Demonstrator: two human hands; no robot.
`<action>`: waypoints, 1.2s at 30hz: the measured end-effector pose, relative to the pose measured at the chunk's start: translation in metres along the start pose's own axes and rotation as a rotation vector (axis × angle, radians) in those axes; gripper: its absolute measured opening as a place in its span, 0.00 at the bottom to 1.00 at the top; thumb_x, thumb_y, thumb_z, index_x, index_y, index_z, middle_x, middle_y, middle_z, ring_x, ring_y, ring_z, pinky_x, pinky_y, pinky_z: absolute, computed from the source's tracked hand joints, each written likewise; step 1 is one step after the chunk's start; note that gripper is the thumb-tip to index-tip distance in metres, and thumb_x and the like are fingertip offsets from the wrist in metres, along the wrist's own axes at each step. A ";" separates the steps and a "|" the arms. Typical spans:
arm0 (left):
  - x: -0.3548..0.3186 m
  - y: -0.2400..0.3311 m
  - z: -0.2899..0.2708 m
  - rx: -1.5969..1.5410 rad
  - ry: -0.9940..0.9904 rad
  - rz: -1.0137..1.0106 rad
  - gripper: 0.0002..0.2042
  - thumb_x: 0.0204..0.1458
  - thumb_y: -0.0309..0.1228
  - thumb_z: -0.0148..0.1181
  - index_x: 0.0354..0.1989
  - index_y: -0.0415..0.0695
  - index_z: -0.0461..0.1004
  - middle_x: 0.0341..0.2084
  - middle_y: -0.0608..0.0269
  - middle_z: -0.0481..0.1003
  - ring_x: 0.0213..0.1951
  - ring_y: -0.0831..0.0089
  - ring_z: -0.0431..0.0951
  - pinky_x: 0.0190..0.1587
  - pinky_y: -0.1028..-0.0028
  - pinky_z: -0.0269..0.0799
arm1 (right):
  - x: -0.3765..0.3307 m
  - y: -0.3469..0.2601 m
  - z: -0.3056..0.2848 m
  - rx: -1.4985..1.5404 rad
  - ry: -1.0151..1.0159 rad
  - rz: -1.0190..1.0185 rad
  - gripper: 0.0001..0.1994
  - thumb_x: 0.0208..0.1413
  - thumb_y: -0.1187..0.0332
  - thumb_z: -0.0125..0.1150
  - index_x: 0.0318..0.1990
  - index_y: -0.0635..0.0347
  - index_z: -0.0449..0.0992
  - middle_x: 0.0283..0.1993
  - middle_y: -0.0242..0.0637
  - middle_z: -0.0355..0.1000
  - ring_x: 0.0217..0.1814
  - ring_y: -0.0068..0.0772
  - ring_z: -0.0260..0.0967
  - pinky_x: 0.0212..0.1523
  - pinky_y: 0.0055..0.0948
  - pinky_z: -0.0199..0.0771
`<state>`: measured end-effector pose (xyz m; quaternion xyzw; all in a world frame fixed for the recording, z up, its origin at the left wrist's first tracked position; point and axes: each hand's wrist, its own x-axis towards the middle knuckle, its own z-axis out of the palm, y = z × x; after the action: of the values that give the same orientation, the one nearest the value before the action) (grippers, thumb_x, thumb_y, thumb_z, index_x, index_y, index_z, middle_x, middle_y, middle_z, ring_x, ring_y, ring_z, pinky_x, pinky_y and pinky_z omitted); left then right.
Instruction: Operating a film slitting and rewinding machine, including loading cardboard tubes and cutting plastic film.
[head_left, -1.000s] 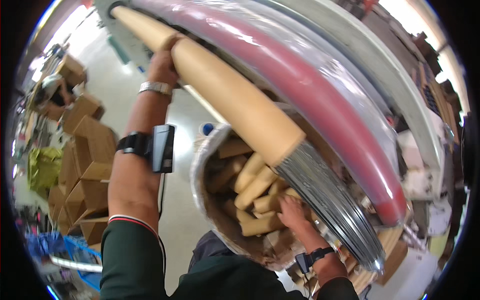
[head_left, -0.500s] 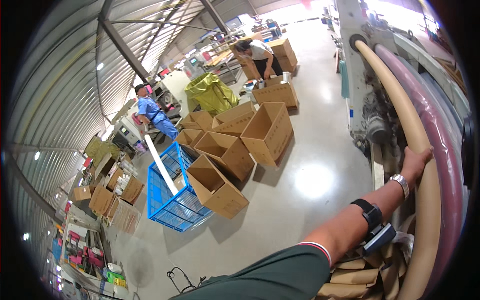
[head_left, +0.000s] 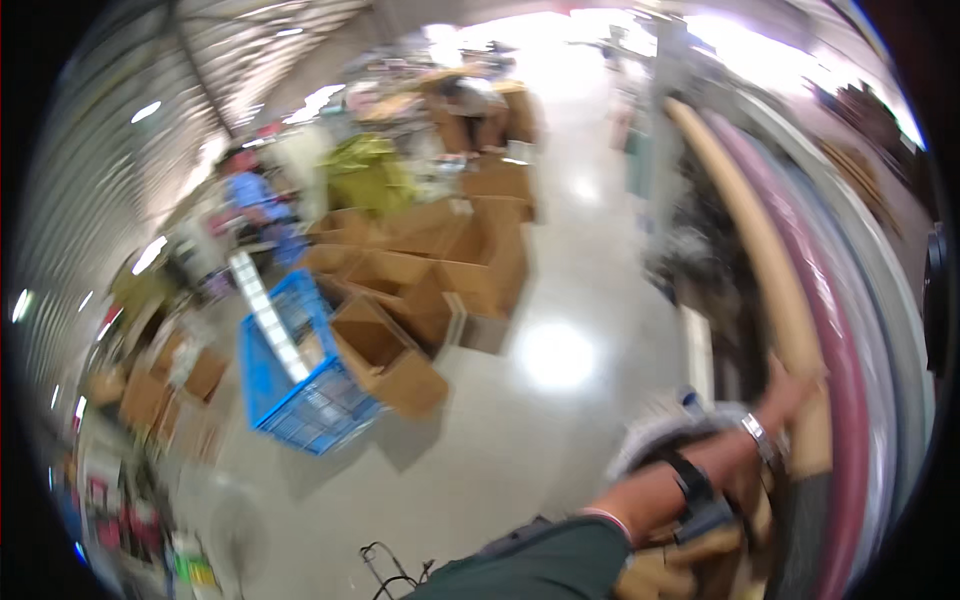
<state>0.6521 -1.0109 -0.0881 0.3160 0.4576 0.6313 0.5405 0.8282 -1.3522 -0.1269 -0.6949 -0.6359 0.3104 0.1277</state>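
The left hand [head_left: 795, 385] is wrapped around a long tan cardboard tube [head_left: 755, 250] that runs up along the right side, just beside a pink roll [head_left: 840, 330]; the view is blurred, so the fingers are hard to make out. The right hand is out of sight. Below the wrist, shorter cardboard tubes [head_left: 690, 555] lie bundled. The room is a large hall with a shiny grey concrete floor [head_left: 560, 440]. Open cardboard boxes [head_left: 420, 290] crowd the middle, with a blue plastic crate [head_left: 295, 385] beside them. A person in blue [head_left: 250, 195] stands at the far left.
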 end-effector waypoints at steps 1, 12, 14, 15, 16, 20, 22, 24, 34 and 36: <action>0.011 0.000 -0.018 0.175 0.082 0.092 0.45 0.50 0.33 0.62 0.67 0.34 0.35 0.59 0.42 0.60 0.57 0.53 0.66 0.60 0.59 0.60 | -0.039 0.000 -0.017 0.037 0.066 0.040 0.36 0.36 0.59 0.71 0.57 0.58 0.67 0.46 0.44 0.74 0.47 0.44 0.72 0.47 0.39 0.73; 0.057 0.027 -0.063 -0.246 -0.414 -0.259 0.15 0.56 0.42 0.57 0.46 0.47 0.71 0.36 0.68 0.76 0.38 0.74 0.77 0.39 0.72 0.76 | -0.248 0.046 -0.121 -0.463 0.331 0.549 0.42 0.23 0.61 0.77 0.54 0.60 0.65 0.44 0.47 0.71 0.47 0.51 0.69 0.49 0.44 0.70; 0.052 0.033 -0.058 -0.225 -0.477 -0.266 0.14 0.58 0.43 0.54 0.46 0.48 0.71 0.38 0.67 0.76 0.40 0.71 0.77 0.43 0.69 0.75 | -0.273 0.059 -0.129 -0.439 0.342 0.579 0.42 0.23 0.60 0.77 0.54 0.58 0.65 0.44 0.45 0.71 0.47 0.50 0.69 0.49 0.43 0.69; 0.041 0.036 -0.059 -0.231 -0.448 -0.213 0.14 0.58 0.43 0.53 0.45 0.48 0.71 0.38 0.66 0.76 0.40 0.71 0.77 0.44 0.69 0.75 | -0.280 0.061 -0.131 -0.415 0.334 0.586 0.42 0.24 0.60 0.77 0.54 0.57 0.66 0.44 0.44 0.71 0.47 0.48 0.70 0.49 0.41 0.69; 0.045 0.036 -0.064 -0.212 -0.502 -0.215 0.14 0.58 0.44 0.53 0.45 0.48 0.71 0.38 0.66 0.76 0.40 0.70 0.77 0.43 0.68 0.75 | -0.288 0.058 -0.133 -0.382 0.355 0.669 0.41 0.24 0.60 0.77 0.54 0.56 0.66 0.44 0.44 0.71 0.47 0.49 0.69 0.50 0.41 0.70; 0.058 0.040 -0.075 -0.197 -0.493 -0.256 0.15 0.58 0.45 0.54 0.44 0.47 0.72 0.38 0.65 0.76 0.40 0.71 0.77 0.42 0.70 0.75 | -0.252 0.033 -0.133 -0.326 0.407 0.484 0.43 0.24 0.59 0.77 0.55 0.55 0.65 0.48 0.46 0.69 0.51 0.51 0.67 0.53 0.44 0.67; 0.058 0.035 -0.075 -0.129 -0.453 -0.229 0.15 0.56 0.44 0.57 0.43 0.46 0.72 0.35 0.65 0.76 0.36 0.72 0.78 0.37 0.72 0.76 | -0.199 0.011 -0.131 -0.424 0.387 0.429 0.43 0.28 0.58 0.76 0.56 0.57 0.63 0.49 0.47 0.68 0.51 0.51 0.67 0.52 0.43 0.66; 0.059 0.036 -0.072 -0.156 -0.419 -0.170 0.15 0.55 0.43 0.58 0.42 0.45 0.73 0.34 0.65 0.76 0.35 0.72 0.78 0.36 0.71 0.76 | -0.147 -0.008 -0.132 -0.469 0.405 0.287 0.42 0.29 0.57 0.76 0.56 0.57 0.62 0.48 0.47 0.68 0.49 0.50 0.67 0.51 0.43 0.66; 0.038 0.040 -0.050 -0.134 -0.147 -0.118 0.33 0.47 0.35 0.66 0.56 0.32 0.55 0.45 0.49 0.71 0.39 0.63 0.76 0.35 0.67 0.78 | 0.084 -0.161 -0.107 -0.576 0.299 0.082 0.34 0.36 0.55 0.73 0.48 0.62 0.64 0.44 0.49 0.69 0.49 0.50 0.68 0.49 0.44 0.66; 0.077 0.023 -0.075 -0.019 -0.129 -0.077 0.40 0.47 0.37 0.67 0.60 0.36 0.45 0.49 0.46 0.66 0.41 0.61 0.75 0.37 0.64 0.78 | 0.117 -0.204 -0.099 -0.546 0.287 0.055 0.32 0.35 0.56 0.74 0.46 0.63 0.66 0.41 0.51 0.71 0.45 0.52 0.71 0.45 0.45 0.70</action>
<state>0.5594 -0.9541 -0.1024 0.3332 0.4275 0.5927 0.5957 0.7222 -1.1853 0.0350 -0.7572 -0.6523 0.0302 0.0167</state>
